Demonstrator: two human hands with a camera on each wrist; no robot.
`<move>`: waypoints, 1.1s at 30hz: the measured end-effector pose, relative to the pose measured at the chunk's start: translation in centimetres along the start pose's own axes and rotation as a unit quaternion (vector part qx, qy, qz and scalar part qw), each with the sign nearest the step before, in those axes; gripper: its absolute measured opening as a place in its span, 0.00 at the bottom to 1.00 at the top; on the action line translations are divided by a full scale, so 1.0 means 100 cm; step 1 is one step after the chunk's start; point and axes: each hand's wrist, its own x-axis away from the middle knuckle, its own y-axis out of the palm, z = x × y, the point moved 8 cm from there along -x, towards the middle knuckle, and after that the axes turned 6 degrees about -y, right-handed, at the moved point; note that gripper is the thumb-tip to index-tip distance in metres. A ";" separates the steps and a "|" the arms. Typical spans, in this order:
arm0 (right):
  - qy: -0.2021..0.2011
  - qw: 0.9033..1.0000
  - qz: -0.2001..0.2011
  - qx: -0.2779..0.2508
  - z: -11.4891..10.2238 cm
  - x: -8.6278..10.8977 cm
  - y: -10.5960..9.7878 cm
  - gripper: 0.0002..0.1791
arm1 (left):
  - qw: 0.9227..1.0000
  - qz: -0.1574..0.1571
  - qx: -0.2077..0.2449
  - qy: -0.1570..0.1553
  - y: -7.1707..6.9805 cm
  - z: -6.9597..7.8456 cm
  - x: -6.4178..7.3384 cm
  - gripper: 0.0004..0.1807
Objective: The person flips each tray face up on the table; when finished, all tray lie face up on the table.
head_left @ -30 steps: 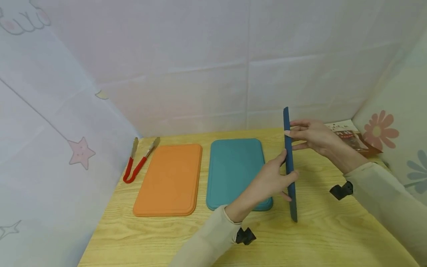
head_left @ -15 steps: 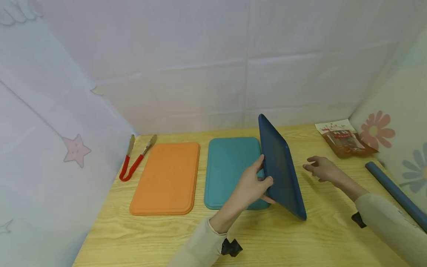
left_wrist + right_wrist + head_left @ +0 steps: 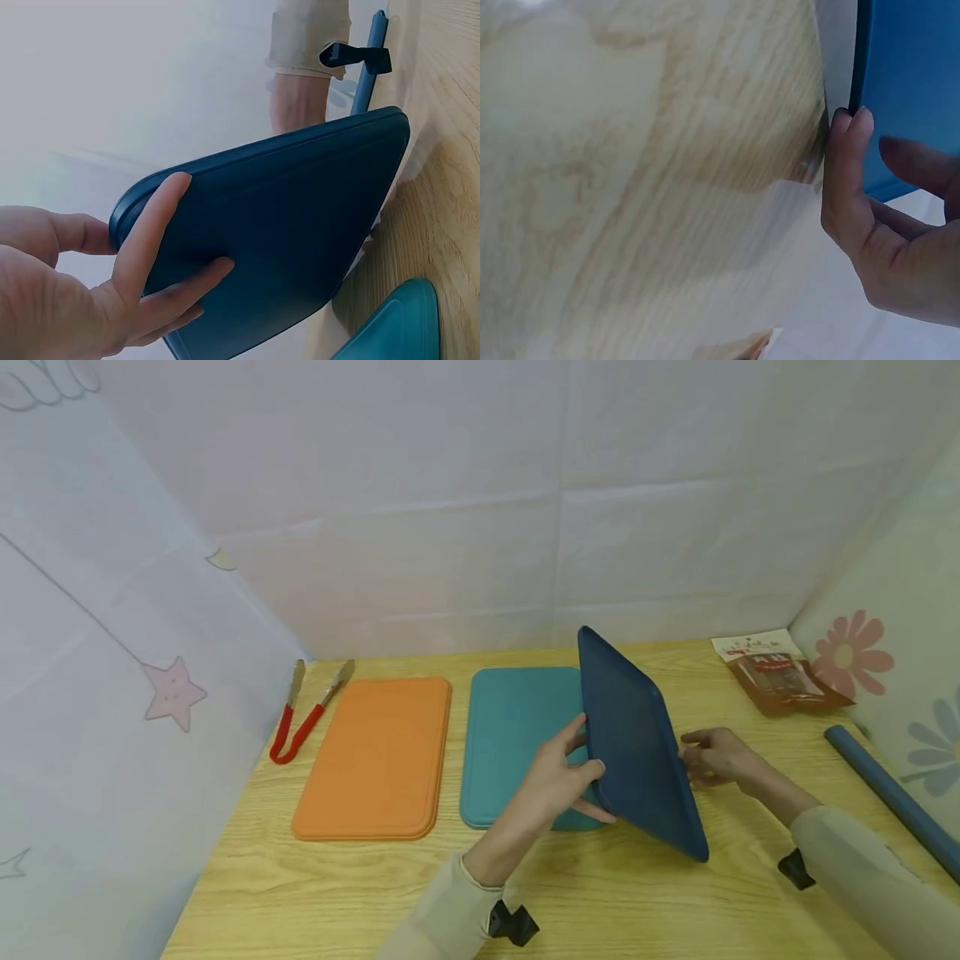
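A dark blue cutting board (image 3: pixel 633 735) is held tilted above the table's right half, partly covering the teal cutting board (image 3: pixel 517 743). My left hand (image 3: pixel 555 777) grips its left edge, thumb on one face and fingers on the other; the left wrist view shows this left hand (image 3: pixel 112 277) close up. At the board's right edge is my right hand (image 3: pixel 720 756), with its fingertips at or against that edge. In the right wrist view, the right hand (image 3: pixel 889 225) has its thumb and fingers apart beside the blue board (image 3: pixel 922 67). Whether they press on it is unclear.
An orange cutting board (image 3: pixel 375 756) lies left of the teal one. Red-handled tongs (image 3: pixel 303 727) rest by the left wall. A brown-and-white food packet (image 3: pixel 780 672) sits at the back right. Along the right edge lies a long blue bar-shaped thing (image 3: pixel 896 797).
The board has turned from nearly edge-on to show its face. My right hand let go of it, moved right and down, then came back to its right edge. My left hand kept its grip.
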 end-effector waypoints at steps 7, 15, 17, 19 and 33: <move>-0.014 1.000 -0.005 0.017 0.009 0.007 -0.002 0.34 | 1.000 -0.021 -0.005 -0.005 0.000 -0.003 -0.009 0.37; -0.007 1.000 0.010 0.017 0.023 0.021 -0.022 0.33 | 0.999 -0.044 -0.001 -0.008 0.000 -0.011 -0.034 0.37; -0.005 1.000 0.015 0.023 0.028 0.026 -0.029 0.33 | 0.999 -0.046 -0.003 -0.014 0.001 -0.016 -0.041 0.36; 0.001 0.999 0.025 0.030 0.034 0.031 -0.036 0.33 | 0.999 -0.048 -0.005 -0.021 0.002 -0.021 -0.049 0.36; 0.028 0.995 0.048 0.078 0.051 0.030 -0.078 0.33 | 0.996 -0.037 -0.033 -0.080 0.006 -0.049 -0.097 0.35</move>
